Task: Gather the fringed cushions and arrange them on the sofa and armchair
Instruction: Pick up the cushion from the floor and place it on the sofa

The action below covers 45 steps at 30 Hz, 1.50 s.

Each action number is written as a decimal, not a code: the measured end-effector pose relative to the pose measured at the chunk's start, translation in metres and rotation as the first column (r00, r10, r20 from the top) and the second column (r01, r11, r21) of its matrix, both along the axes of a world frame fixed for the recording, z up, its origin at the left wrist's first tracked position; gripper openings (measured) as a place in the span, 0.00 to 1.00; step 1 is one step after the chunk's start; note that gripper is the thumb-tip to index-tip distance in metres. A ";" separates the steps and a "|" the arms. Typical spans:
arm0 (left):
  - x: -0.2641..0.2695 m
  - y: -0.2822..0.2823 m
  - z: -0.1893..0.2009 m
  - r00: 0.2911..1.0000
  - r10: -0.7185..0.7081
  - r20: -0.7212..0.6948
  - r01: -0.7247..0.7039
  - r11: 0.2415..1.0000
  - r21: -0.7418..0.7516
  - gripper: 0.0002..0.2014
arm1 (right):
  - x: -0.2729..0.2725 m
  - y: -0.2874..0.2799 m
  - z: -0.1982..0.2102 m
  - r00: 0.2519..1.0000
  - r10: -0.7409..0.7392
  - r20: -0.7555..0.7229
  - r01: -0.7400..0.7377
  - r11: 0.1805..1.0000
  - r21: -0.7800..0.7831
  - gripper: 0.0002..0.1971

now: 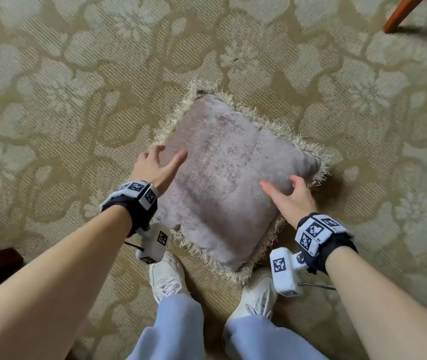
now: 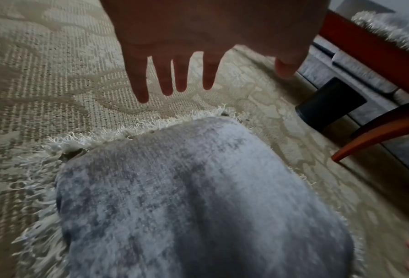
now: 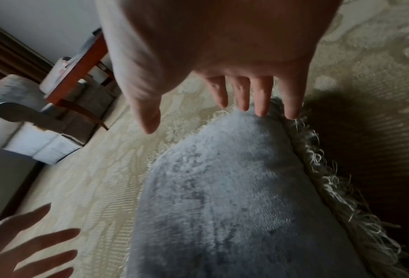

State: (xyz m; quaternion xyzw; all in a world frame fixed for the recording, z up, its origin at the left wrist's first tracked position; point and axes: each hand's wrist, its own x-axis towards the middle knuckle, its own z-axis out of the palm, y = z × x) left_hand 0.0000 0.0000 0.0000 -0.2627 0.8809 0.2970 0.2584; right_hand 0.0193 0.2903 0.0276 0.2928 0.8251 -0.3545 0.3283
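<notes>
A grey velvet cushion (image 1: 228,178) with a cream fringe lies flat on the patterned carpet in front of my feet. My left hand (image 1: 168,158) is at its left edge with fingers spread and straight; in the left wrist view the left hand (image 2: 246,78) hovers over the fringe and carpet beyond the cushion (image 2: 198,197), gripping nothing. My right hand (image 1: 285,189) is at the cushion's right corner. In the right wrist view the right hand (image 3: 187,116) has straight fingers whose tips touch the far edge of the cushion (image 3: 222,188). A second fringed cushion (image 2: 389,28) shows at the top right.
A wooden chair leg (image 1: 399,14) stands at the far right, with curved legs (image 2: 377,135) and a dark round object (image 2: 329,105) nearby. A pale armchair (image 3: 32,131) and a wooden side table (image 3: 80,75) stand to the left. My white shoes (image 1: 167,276) are just behind the cushion.
</notes>
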 end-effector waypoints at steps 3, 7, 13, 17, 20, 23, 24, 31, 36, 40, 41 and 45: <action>-0.006 -0.001 -0.036 0.999 -0.021 0.027 0.022 0.999 -0.028 0.52 | -0.005 0.000 -0.035 0.996 -0.077 0.036 0.077 0.997 -0.004 0.53; -0.012 0.004 -0.088 0.990 -0.018 0.140 0.022 0.999 -0.028 0.58 | -0.013 -0.003 -0.089 0.981 -0.146 0.130 0.141 0.989 0.042 0.66; -0.017 -0.006 -0.136 0.981 0.089 0.174 -0.086 0.996 -0.022 0.71 | -0.019 0.002 -0.135 0.937 -0.261 0.232 0.239 0.964 0.118 0.85; -0.022 -0.006 -0.148 0.965 0.185 0.184 -0.194 0.980 0.033 0.70 | -0.023 0.002 -0.147 0.935 -0.308 0.174 0.296 0.951 0.093 0.78; -0.030 -0.001 -0.147 0.967 0.205 0.154 -0.219 0.973 0.078 0.64 | -0.023 -0.001 -0.145 0.933 -0.336 0.128 0.328 0.941 0.082 0.69; -0.035 -0.002 -0.135 0.969 0.236 0.080 -0.245 0.960 0.134 0.62 | -0.020 -0.001 -0.126 0.921 -0.375 0.106 0.371 0.927 0.053 0.59; -0.034 -0.004 -0.131 0.973 0.220 0.068 -0.228 0.964 0.138 0.62 | -0.019 -0.001 -0.119 0.919 -0.381 0.099 0.378 0.925 0.044 0.58; -0.024 0.000 -0.027 0.978 0.195 -0.068 -0.174 0.955 0.239 0.25 | -0.019 0.004 -0.026 0.921 -0.390 -0.011 0.390 0.920 0.035 0.66; -0.027 0.002 0.094 0.950 0.292 -0.113 -0.259 0.936 0.240 0.27 | -0.030 0.007 0.090 0.923 -0.373 -0.089 0.373 0.928 -0.017 0.67; -0.041 0.006 0.193 0.907 0.389 -0.160 -0.346 0.907 0.241 0.44 | -0.050 0.017 0.184 0.925 -0.347 -0.152 0.343 0.938 -0.054 0.68; -0.047 0.010 0.221 0.892 0.423 -0.157 -0.381 0.893 0.241 0.49 | -0.057 0.020 0.212 0.925 -0.339 -0.172 0.332 0.941 -0.069 0.68; -0.067 0.028 0.325 0.876 0.470 -0.111 -0.427 0.861 0.275 0.32 | -0.084 0.042 0.309 0.921 -0.304 -0.244 0.284 0.952 -0.112 0.71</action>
